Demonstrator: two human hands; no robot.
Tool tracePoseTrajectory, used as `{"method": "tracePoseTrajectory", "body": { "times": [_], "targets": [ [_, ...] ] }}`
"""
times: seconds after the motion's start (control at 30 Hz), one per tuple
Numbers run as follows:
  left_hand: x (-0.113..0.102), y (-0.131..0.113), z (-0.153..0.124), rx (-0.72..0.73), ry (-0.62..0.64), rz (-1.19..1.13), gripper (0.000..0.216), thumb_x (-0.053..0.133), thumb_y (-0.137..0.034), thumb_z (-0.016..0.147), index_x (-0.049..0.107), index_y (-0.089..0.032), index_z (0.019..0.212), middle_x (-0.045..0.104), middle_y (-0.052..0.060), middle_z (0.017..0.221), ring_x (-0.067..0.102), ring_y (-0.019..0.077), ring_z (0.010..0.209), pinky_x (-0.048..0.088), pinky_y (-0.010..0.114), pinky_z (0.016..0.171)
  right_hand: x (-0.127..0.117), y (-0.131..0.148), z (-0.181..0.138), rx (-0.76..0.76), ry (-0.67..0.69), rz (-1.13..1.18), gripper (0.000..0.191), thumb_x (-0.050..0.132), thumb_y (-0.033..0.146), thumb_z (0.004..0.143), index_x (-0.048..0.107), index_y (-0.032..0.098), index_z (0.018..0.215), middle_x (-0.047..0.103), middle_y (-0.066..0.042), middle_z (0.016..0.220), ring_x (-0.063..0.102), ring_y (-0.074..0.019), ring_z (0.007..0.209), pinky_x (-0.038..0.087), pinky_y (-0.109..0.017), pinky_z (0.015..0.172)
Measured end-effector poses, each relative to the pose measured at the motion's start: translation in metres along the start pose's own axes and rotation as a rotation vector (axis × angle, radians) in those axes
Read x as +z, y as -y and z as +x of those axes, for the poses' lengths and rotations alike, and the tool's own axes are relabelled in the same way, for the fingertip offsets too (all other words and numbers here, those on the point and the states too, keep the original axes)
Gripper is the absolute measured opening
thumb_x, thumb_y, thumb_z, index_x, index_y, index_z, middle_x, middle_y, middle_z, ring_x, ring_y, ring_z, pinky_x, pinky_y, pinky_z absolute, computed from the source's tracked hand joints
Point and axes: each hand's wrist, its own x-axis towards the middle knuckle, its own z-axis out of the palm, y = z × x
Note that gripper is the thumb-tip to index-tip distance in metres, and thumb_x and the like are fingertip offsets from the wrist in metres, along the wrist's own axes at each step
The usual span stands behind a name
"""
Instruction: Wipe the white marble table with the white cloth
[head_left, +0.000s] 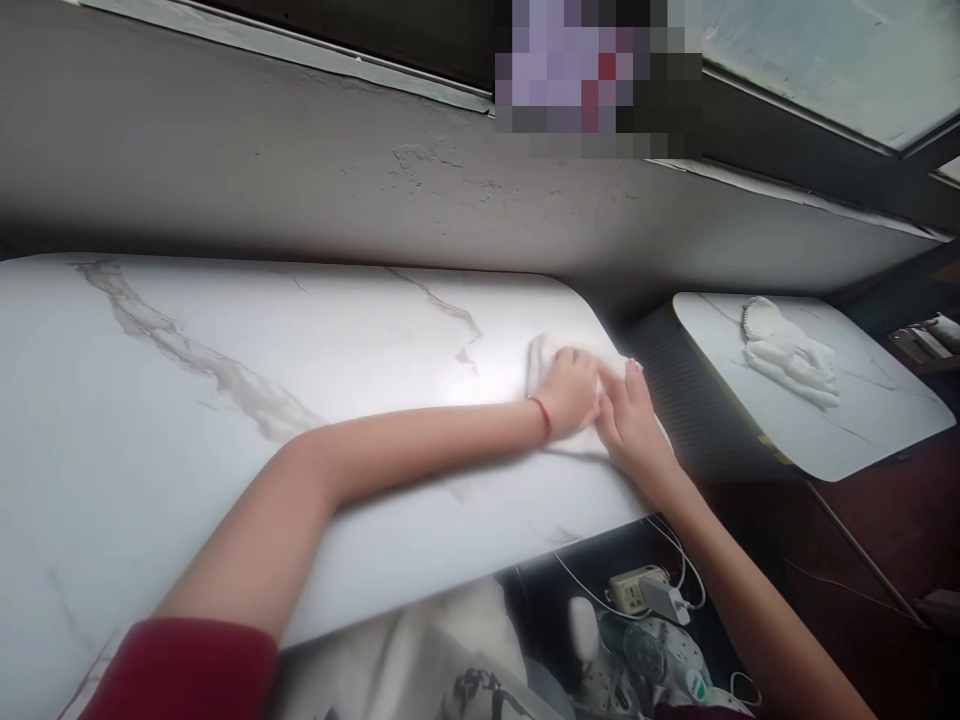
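A white cloth [576, 443] lies bunched near the right end of a white marble-patterned table [390, 350]. Curled over it is my left hand [571, 388], with a red string around the wrist and the fingers gripping the fabric. My right hand [628, 415] is beside it at the table's rounded edge, fingers bent on the cloth's right side. The two hands touch or nearly touch. Part of the cloth is hidden beneath them.
A second marble-patterned table [720, 345] stands to the right, with a crumpled white cloth [791, 355] on it. Below the near edge are a power strip [628, 592], a white charger [664, 600] with cables and a clear bottle [643, 648]. A grey wall [300, 170] runs behind.
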Motion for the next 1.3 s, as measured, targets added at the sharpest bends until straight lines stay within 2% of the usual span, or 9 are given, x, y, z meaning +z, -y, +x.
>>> {"method": "tracePoseTrajectory", "body": {
  "times": [0.13, 0.3, 0.47, 0.7, 0.9, 1.03, 1.3],
  "targets": [
    [0.008, 0.039, 0.025, -0.104, -0.009, -0.059, 0.053, 0.037, -0.033, 0.106, 0.056, 0.003, 0.14, 0.059, 0.022, 0.141, 0.051, 0.033, 0.126, 0.038, 0.043, 0.106, 0.028, -0.013, 0.063, -0.067, -0.071, 0.009, 0.055, 0.03, 0.036, 0.101, 0.047, 0.014, 0.149, 0.033, -0.022, 0.163, 0.026, -0.0384, 0.157, 0.028, -0.066, 0.124],
    [0.02, 0.09, 0.047, -0.256, -0.06, -0.127, 0.055, 0.037, -0.033, 0.106, 0.051, 0.003, 0.144, 0.055, 0.023, 0.148, 0.049, 0.0341, 0.131, 0.036, 0.045, 0.108, 0.054, -0.011, 0.142, -0.144, -0.112, 0.014, 0.054, 0.032, 0.036, 0.098, 0.051, 0.012, 0.143, 0.044, -0.023, 0.153, 0.037, -0.0385, 0.149, 0.031, -0.062, 0.123],
    [0.029, 0.124, 0.055, -0.343, -0.156, -0.175, 0.051, 0.038, -0.033, 0.104, 0.055, -0.002, 0.141, 0.056, 0.022, 0.148, 0.049, 0.0342, 0.131, 0.035, 0.045, 0.109, 0.069, -0.005, 0.188, -0.167, -0.098, 0.061, 0.053, 0.035, 0.034, 0.095, 0.05, 0.016, 0.142, 0.049, -0.022, 0.146, 0.042, -0.0387, 0.143, 0.035, -0.063, 0.119],
    [0.033, 0.13, 0.055, -0.348, -0.152, -0.154, 0.051, 0.035, -0.033, 0.105, 0.054, -0.006, 0.143, 0.054, 0.02, 0.148, 0.049, 0.0344, 0.132, 0.035, 0.044, 0.109, 0.076, -0.005, 0.194, -0.157, -0.144, 0.084, 0.051, 0.037, 0.036, 0.095, 0.051, 0.018, 0.14, 0.051, -0.02, 0.141, 0.044, -0.0397, 0.139, 0.038, -0.062, 0.115],
    [0.032, 0.129, 0.055, -0.356, -0.15, -0.14, 0.05, 0.035, -0.034, 0.104, 0.055, -0.008, 0.143, 0.055, 0.02, 0.148, 0.05, 0.0354, 0.132, 0.037, 0.046, 0.107, 0.07, -0.009, 0.194, -0.192, -0.091, 0.075, 0.052, 0.037, 0.038, 0.097, 0.051, 0.014, 0.141, 0.052, -0.022, 0.134, 0.047, -0.0392, 0.135, 0.038, -0.06, 0.116],
    [0.032, 0.128, 0.054, -0.365, -0.139, -0.134, 0.052, 0.034, -0.034, 0.105, 0.053, -0.008, 0.145, 0.054, 0.018, 0.149, 0.049, 0.0342, 0.133, 0.036, 0.044, 0.108, 0.069, -0.011, 0.193, -0.229, -0.115, 0.096, 0.05, 0.036, 0.04, 0.099, 0.05, 0.018, 0.141, 0.052, -0.02, 0.137, 0.047, -0.0394, 0.136, 0.039, -0.062, 0.115],
    [0.028, 0.125, 0.053, -0.364, -0.112, -0.14, 0.053, 0.033, -0.033, 0.104, 0.05, -0.007, 0.147, 0.051, 0.019, 0.152, 0.046, 0.033, 0.137, 0.033, 0.043, 0.112, 0.065, -0.012, 0.192, -0.232, -0.072, 0.099, 0.052, 0.035, 0.039, 0.099, 0.049, 0.017, 0.144, 0.051, -0.021, 0.143, 0.044, -0.0393, 0.14, 0.036, -0.062, 0.118]
  ]
}}
